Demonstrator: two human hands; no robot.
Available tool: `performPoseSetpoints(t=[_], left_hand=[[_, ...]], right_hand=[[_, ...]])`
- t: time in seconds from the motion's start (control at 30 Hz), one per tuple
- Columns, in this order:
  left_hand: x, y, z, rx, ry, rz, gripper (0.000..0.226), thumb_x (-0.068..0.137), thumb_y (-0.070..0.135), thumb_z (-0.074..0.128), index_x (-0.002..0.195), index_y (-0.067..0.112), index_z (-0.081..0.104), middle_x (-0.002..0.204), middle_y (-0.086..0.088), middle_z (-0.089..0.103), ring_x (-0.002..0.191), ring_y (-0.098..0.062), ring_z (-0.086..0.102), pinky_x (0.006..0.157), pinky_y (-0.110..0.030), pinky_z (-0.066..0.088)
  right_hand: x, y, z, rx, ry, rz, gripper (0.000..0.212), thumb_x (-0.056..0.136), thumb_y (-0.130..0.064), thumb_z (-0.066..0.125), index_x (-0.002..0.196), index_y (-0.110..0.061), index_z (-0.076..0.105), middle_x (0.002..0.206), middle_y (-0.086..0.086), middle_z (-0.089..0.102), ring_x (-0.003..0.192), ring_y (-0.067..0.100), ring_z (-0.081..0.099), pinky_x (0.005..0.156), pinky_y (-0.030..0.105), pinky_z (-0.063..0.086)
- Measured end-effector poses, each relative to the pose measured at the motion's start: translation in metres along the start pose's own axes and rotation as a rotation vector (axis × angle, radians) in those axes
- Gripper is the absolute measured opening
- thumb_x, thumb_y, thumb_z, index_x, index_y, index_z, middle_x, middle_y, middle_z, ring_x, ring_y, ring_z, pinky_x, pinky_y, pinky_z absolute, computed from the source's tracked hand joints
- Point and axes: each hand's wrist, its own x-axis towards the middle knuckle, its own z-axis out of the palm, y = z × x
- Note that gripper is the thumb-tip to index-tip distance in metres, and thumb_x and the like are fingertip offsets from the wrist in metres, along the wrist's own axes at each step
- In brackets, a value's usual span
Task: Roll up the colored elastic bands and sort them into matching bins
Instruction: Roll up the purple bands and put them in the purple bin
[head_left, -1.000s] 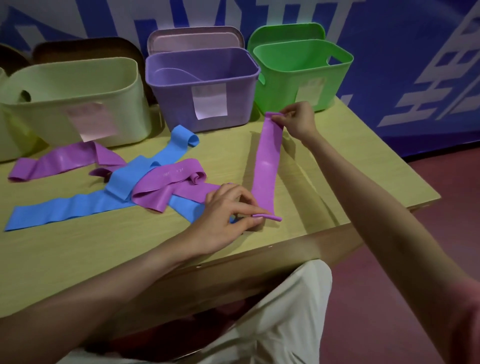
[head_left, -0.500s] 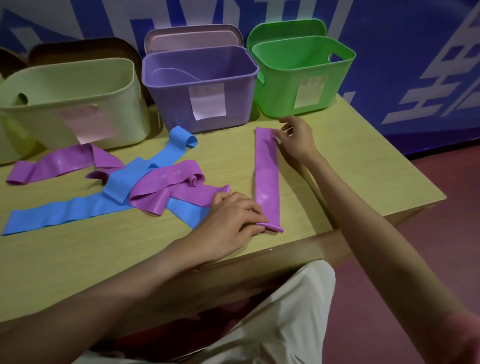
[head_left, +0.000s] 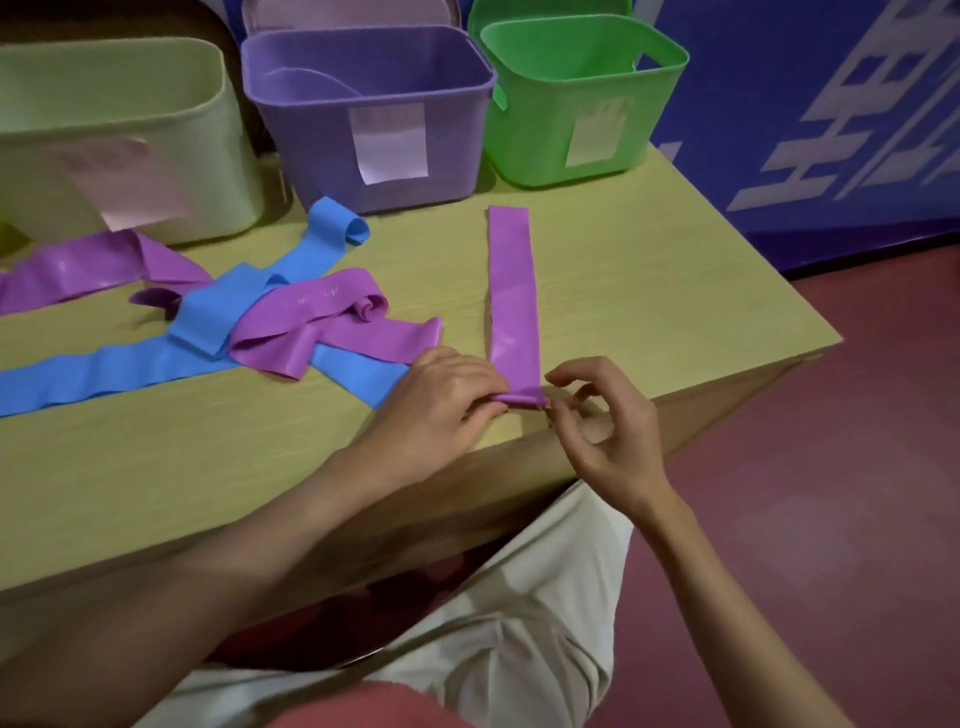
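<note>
hands meet at the near end of the purple band (head_left: 511, 296): left hand (head_left: 441, 410) pinches its rolled edge; right hand (head_left: 608, 421), fingers curled, grasps the edge's other side.

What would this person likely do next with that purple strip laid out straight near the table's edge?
Probably roll its near end away from the body, toward the bins. The straight purple band lies flat, only its near end turned over. The left hand pinches that fold; the right hand sits at its other corner. The purple bin waits beyond.
</note>
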Motion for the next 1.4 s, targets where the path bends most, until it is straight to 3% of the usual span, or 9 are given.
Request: performPoseSetpoints(t=[0.27,0.37,0.5,0.6,0.73,0.9,1.0,1.13,1.4], left_hand=[[-0.001,0.004,0.003,-0.031,0.054,-0.082,0.013,0.087,0.024,0.064,0.093,0.012,0.064,0.085,-0.001,0.069,0.084,-0.024,0.060,0.085,-0.038,0.045],[-0.003,0.005,0.004,-0.028,0.059,-0.085,0.012,0.087,0.021,0.067,0.092,0.011,0.063,0.085,-0.002,0.069,0.087,-0.024,0.058,0.086,-0.037,0.045],[-0.005,0.007,0.003,0.012,0.050,-0.031,0.009,0.085,0.015,0.069,0.087,0.009,0.063,0.086,-0.001,0.071,0.083,-0.024,0.060,0.088,-0.026,0.037],[-0.008,0.004,0.004,0.040,0.016,0.034,0.005,0.086,0.012,0.065,0.085,0.008,0.063,0.089,-0.003,0.071,0.081,-0.024,0.064,0.091,-0.028,0.037],[-0.012,-0.001,0.006,0.090,0.000,0.090,0.007,0.086,0.011,0.060,0.088,0.008,0.066,0.096,-0.005,0.071,0.091,-0.024,0.067,0.097,-0.029,0.036],[-0.021,-0.002,0.006,0.279,-0.041,0.182,0.022,0.077,0.004,0.072,0.099,0.008,0.071,0.112,-0.005,0.070,0.108,-0.022,0.063,0.099,-0.038,0.036],[-0.026,0.001,0.003,0.380,-0.084,0.205,0.028,0.086,0.011,0.060,0.113,0.007,0.067,0.121,-0.004,0.065,0.117,-0.025,0.056,0.101,-0.039,0.034],[-0.028,0.006,-0.005,0.429,-0.172,0.155,0.041,0.095,0.029,0.038,0.122,0.009,0.062,0.129,-0.001,0.061,0.124,-0.025,0.049,0.102,-0.042,0.038],[-0.030,0.011,-0.009,0.508,-0.280,0.107,0.057,0.097,0.041,0.021,0.132,0.009,0.052,0.143,-0.001,0.048,0.135,-0.025,0.037,0.110,-0.044,0.030]], right_hand=[[-0.004,0.000,0.009,-0.132,0.018,-0.075,0.012,0.082,-0.001,0.074,0.094,-0.001,0.070,0.089,0.008,0.064,0.082,0.021,0.061,0.072,0.014,0.047],[-0.005,0.003,0.010,-0.199,0.017,-0.101,0.008,0.085,-0.004,0.072,0.093,-0.004,0.073,0.087,0.005,0.062,0.081,0.021,0.059,0.068,0.024,0.048],[-0.008,0.005,0.010,-0.245,0.002,-0.117,0.007,0.087,-0.009,0.070,0.093,-0.007,0.073,0.087,0.003,0.062,0.080,0.020,0.057,0.065,0.033,0.048],[-0.014,0.007,0.010,-0.284,-0.011,-0.114,0.008,0.088,-0.009,0.069,0.094,-0.008,0.073,0.086,0.002,0.063,0.079,0.022,0.058,0.064,0.037,0.048],[-0.016,0.006,0.011,-0.318,-0.025,-0.118,0.011,0.091,-0.011,0.064,0.095,-0.007,0.072,0.087,0.004,0.062,0.079,0.024,0.057,0.064,0.039,0.048],[-0.020,0.001,0.016,-0.378,-0.007,-0.108,0.012,0.091,-0.006,0.062,0.098,-0.004,0.072,0.089,0.007,0.062,0.081,0.025,0.056,0.065,0.036,0.047],[-0.029,-0.007,0.021,-0.433,-0.009,-0.098,0.023,0.087,0.006,0.055,0.106,0.002,0.069,0.101,0.015,0.061,0.091,0.028,0.054,0.078,0.035,0.047],[-0.041,-0.022,0.031,-0.545,-0.060,-0.045,0.042,0.080,0.015,0.051,0.120,0.006,0.059,0.120,0.021,0.057,0.107,0.032,0.051,0.096,0.034,0.036],[-0.052,-0.026,0.028,-0.749,-0.176,0.040,0.052,0.087,0.003,0.050,0.139,-0.007,0.048,0.145,0.005,0.048,0.141,0.030,0.030,0.104,0.044,0.024]])
